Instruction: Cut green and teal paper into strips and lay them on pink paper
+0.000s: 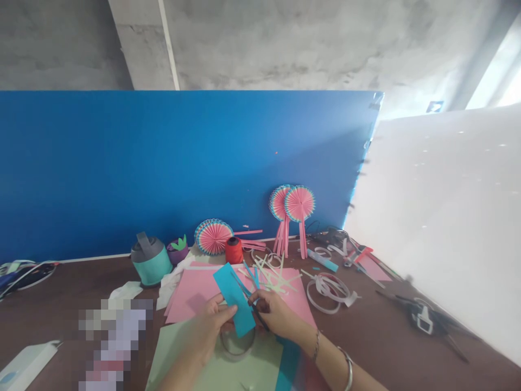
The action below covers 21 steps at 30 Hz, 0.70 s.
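My left hand pinches a bright blue strip of paper by its left edge, thumb on top, and tilts it above the table. My right hand is closed around slim dark scissors, whose blades lie along the right side of the blue paper. Part of the scissors is hidden by the fingers. Under the hands are a pale green sheet and a clear tape ring. Just beyond lie pink sheets with thin pale green strips and a few blue ones scattered over them.
Pink pleated paper fans lean on the blue partition. A red thread spool, a teal-and-grey pot and a purple cup stand at the back. Rightward are coiled white strips, a glue stick and dark cables.
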Motion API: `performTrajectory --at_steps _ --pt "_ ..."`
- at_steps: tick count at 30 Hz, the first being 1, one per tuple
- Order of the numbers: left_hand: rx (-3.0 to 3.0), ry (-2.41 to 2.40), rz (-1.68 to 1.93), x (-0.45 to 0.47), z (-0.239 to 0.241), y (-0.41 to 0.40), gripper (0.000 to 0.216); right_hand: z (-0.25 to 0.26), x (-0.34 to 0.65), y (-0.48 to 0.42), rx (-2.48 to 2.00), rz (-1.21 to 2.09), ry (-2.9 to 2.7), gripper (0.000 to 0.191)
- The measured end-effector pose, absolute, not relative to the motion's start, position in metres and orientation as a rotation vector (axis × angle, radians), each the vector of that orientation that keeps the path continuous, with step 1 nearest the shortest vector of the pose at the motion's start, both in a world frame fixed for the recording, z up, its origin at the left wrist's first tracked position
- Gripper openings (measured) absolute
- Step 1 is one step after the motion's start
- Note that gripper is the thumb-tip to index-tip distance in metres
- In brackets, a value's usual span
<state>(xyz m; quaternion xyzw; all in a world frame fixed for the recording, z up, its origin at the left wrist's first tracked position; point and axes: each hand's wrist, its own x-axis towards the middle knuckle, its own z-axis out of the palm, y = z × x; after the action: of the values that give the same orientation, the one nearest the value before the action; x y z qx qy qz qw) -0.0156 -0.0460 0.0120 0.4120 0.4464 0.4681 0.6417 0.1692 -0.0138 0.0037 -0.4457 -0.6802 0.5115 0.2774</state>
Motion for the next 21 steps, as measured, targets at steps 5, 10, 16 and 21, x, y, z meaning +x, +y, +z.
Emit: performTrajectory --at_steps 5,10,16,21 --pt "0.937 1.004 1.065 -0.014 0.015 -0.047 0.048 -0.002 0.169 -0.012 -1.198 1.382 -1.836 0.031" --pt "0.951 0.975 1.016 -0.013 0.015 -0.049 0.053 -0.006 0.169 -0.011 -1.202 1.364 -1.818 0.031" --pt "0.948 0.969 1.028 -0.014 0.012 -0.047 0.053 -0.007 0.169 -0.01 -1.158 1.326 -1.825 0.029" --pt "0.95 0.967 0.994 -0.014 0.009 -0.047 0.056 -0.008 0.168 -0.008 -1.18 1.342 -1.811 0.029"
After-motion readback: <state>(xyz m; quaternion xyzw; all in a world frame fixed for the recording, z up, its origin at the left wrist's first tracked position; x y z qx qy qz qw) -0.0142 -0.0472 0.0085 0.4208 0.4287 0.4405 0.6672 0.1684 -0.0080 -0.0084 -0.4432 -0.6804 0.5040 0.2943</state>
